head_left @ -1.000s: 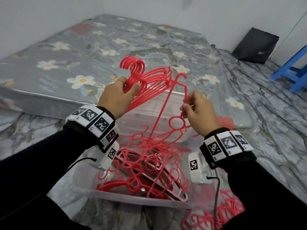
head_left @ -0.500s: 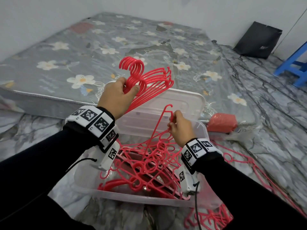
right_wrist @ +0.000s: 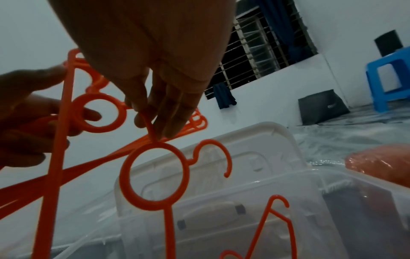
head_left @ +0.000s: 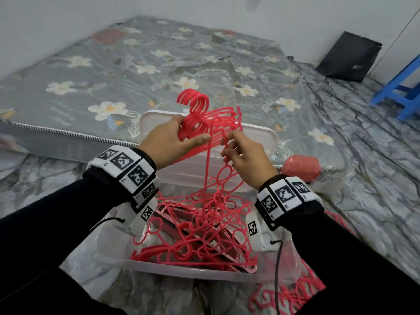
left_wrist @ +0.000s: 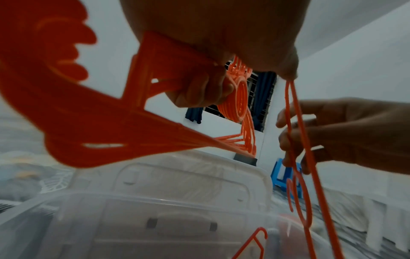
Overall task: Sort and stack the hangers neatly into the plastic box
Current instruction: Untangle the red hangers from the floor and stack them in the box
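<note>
My left hand [head_left: 191, 130] grips a stack of red hangers [head_left: 204, 114] by the necks, held above the clear plastic box [head_left: 181, 272]. In the left wrist view its fingers [left_wrist: 199, 91] curl round the stacked hangers [left_wrist: 99, 122]. My right hand [head_left: 227, 144] pinches a single red hanger [head_left: 223, 176] just beside the stack, and the hanger's body dangles into the box. From the right wrist, the fingertips [right_wrist: 164, 119] pinch the stem above that hanger's ring [right_wrist: 155, 175]. A tangled heap of red hangers [head_left: 204, 228] fills the box.
The box lid [head_left: 261, 135] leans behind the box against a floral mattress [head_left: 136, 64]. A red packet in plastic [head_left: 300, 165] lies to the right, and more hangers [head_left: 295, 296] lie on the floor at lower right. A black bag [head_left: 350, 57] and blue stool [head_left: 404, 92] stand far right.
My right hand dipped into the box, took one hanger and has lifted it up beside the stack. The left hand has kept the stack in about the same place.
</note>
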{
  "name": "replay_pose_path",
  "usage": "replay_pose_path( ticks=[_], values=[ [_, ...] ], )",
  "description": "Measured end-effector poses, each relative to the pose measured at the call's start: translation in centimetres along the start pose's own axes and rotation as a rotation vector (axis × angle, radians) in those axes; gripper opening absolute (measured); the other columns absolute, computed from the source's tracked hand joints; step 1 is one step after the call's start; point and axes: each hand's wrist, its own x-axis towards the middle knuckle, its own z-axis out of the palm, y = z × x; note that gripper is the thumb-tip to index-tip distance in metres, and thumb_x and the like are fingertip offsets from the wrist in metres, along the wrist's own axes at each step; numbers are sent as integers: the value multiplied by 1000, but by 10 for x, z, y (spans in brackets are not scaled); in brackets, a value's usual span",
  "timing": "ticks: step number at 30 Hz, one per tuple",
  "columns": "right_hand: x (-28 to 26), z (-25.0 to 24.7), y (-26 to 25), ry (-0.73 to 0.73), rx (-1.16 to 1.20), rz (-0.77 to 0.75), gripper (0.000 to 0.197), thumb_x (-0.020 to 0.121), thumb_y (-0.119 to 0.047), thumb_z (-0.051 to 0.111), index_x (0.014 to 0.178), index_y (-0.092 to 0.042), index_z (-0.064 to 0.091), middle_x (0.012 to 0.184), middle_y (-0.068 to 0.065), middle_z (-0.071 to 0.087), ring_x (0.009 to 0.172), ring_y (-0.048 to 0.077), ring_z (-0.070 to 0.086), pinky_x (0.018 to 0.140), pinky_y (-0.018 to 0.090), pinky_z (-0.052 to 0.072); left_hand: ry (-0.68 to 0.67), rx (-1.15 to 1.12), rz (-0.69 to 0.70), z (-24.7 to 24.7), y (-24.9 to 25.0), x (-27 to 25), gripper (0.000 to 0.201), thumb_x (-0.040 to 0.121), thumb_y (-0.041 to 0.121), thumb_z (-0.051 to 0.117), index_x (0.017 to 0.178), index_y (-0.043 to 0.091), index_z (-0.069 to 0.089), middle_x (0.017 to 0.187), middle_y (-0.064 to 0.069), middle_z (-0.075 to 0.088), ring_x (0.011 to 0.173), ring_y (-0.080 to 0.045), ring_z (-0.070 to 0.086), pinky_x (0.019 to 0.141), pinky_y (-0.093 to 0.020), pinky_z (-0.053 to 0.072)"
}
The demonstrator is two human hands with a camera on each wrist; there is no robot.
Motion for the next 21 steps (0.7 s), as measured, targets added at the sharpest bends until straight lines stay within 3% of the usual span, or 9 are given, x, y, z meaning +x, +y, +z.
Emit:
replay_pose_path(
  ticks=[5,9,11,14,16,18,21],
  values=[
    [0,-1,-2,78,-54,-48,15,88,1,56,98,-10,60,71,-9,54,66,15,57,66,22,46,-81,86,101,7,6,-5,58,65,76,47,93,24,52,70,8,57,62,-8,53,59,-25,39],
    [-1,2,-4,111,-24,-49,14,87,1,60,98,-7,57,74,5,64,68,21,65,68,30,53,-24,155,122,11,5,-4,39,85,62,46,84,23,46,63,6,50,59,-11,47,54,-29,28],
    [-1,4,-4,149,16,-20,19,85,0,63,97,-10,54,77,6,65,69,20,66,69,27,54,-19,188,120,12,2,-2,30,95,49,43,86,20,45,65,6,49,61,-14,46,55,-31,24],
    [0,2,2,200,-45,57,17,84,-5,64,88,-14,51,76,-3,60,70,16,61,68,22,48,6,182,73,13,-3,-2,30,98,46,36,90,18,45,70,4,51,68,-20,48,61,-33,30],
    [-2,2,9,63,-210,180,4,85,-12,61,84,-10,58,79,0,62,78,20,60,72,26,45,53,177,42,12,-5,0,34,99,45,34,96,14,47,76,1,54,74,-23,51,65,-34,33],
    [-6,9,15,-191,-389,334,15,88,-22,61,90,-8,65,91,6,67,91,23,61,76,30,44,112,146,20,10,-5,3,35,100,42,34,98,11,49,83,-2,56,78,-25,51,67,-34,33],
    [-10,22,19,-335,-250,439,28,92,-27,58,114,-10,55,107,8,63,99,25,61,84,34,48,142,63,-12,7,-4,6,36,100,42,33,94,10,49,83,-6,57,79,-29,53,70,-39,39]
  ],
)
